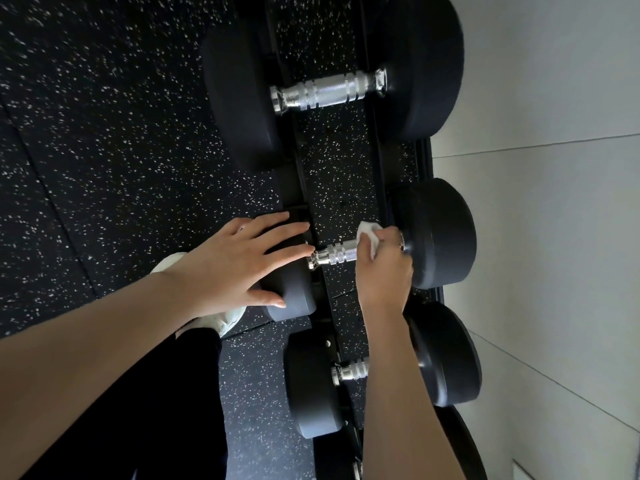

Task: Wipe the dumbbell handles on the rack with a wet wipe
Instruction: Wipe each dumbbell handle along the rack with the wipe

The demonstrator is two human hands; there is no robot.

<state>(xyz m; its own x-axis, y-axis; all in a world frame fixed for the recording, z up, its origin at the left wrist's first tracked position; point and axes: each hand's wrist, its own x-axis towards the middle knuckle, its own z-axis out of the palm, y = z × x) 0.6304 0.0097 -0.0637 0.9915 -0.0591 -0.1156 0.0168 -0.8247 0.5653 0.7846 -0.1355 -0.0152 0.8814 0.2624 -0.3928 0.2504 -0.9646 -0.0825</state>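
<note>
Three black dumbbells with chrome handles lie across the black rack (381, 174). On the middle dumbbell, my right hand (384, 268) grips the far end of the chrome handle (334, 254) with a white wet wipe (369, 237) wrapped under its fingers. My left hand (239, 265) lies flat with straight fingers on that dumbbell's near black head (294, 299). The larger dumbbell's handle (329, 91) is bare further up the rack. The nearer dumbbell's handle (351, 370) is partly hidden by my right forearm.
Black speckled rubber floor (104, 150) spreads to the left and under the rack. A white wall (554, 202) runs close along the rack's right side. My white shoe (228, 320) and dark trouser leg stand beside the rack's front rail.
</note>
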